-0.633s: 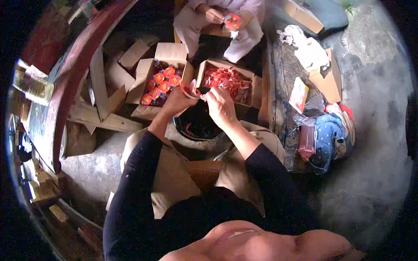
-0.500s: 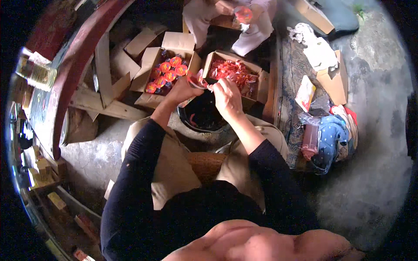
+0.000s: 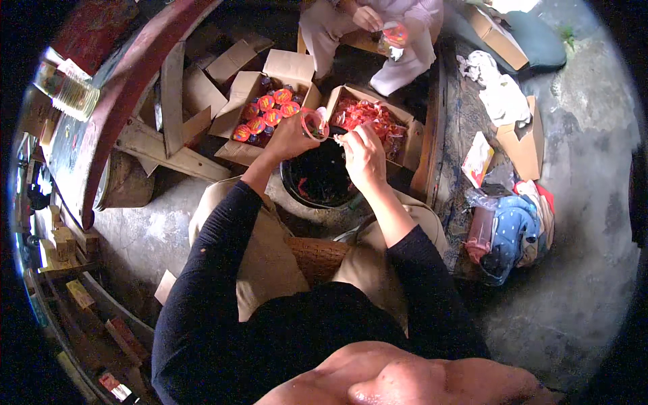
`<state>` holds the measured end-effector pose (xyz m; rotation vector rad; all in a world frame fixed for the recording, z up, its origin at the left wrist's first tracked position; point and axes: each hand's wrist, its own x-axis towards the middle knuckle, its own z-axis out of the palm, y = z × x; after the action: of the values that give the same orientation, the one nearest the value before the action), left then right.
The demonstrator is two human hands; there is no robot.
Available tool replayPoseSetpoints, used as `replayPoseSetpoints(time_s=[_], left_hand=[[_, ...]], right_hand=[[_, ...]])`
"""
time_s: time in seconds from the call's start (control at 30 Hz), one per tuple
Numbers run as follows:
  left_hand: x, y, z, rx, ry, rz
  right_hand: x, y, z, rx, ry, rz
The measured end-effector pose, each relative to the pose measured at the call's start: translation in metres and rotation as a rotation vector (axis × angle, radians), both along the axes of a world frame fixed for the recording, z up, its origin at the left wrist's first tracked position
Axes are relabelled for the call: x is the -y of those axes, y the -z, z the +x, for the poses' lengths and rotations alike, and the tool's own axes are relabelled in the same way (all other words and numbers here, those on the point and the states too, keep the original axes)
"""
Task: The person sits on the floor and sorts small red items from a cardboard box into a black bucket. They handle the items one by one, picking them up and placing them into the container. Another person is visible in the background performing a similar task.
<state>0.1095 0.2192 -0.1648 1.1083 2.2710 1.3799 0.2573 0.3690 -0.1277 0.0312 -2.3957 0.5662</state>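
Observation:
My left hand grips a small clear plastic cup with a red rim, its round end turned up. Close to its right, my right hand is closed in a pinch, with a tiny pale scrap at the fingertips that is too small to name. Below both hands stands a black bucket with a few reddish bits inside. Beyond my left hand, an open carton holds several dark cups with red-orange lids. Past my right hand, another carton is heaped with red plastic pieces.
Across from me, a seated person's hand works near another red-topped cup. A wooden bench on the right bears a cardboard tray, white cloth and blue dotted cloth. Wooden beams stand left.
My hands have drawn slightly apart, the right one leaving the cup's rim. The cup now shows its round end more fully. The view has shifted a little.

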Motion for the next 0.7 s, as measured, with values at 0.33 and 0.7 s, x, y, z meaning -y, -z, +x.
replayPoseSetpoints(time_s=[0.33,0.7], left_hand=[[0.006,0.009,-0.008,0.258,0.048,0.046],[0.008,-0.007,-0.002,0.547,0.112,0.063]], right_hand=[[0.004,-0.001,-0.003,-0.06,0.049,0.161],[0.003,0.008,-0.002,0.044,0.062,-0.124]])
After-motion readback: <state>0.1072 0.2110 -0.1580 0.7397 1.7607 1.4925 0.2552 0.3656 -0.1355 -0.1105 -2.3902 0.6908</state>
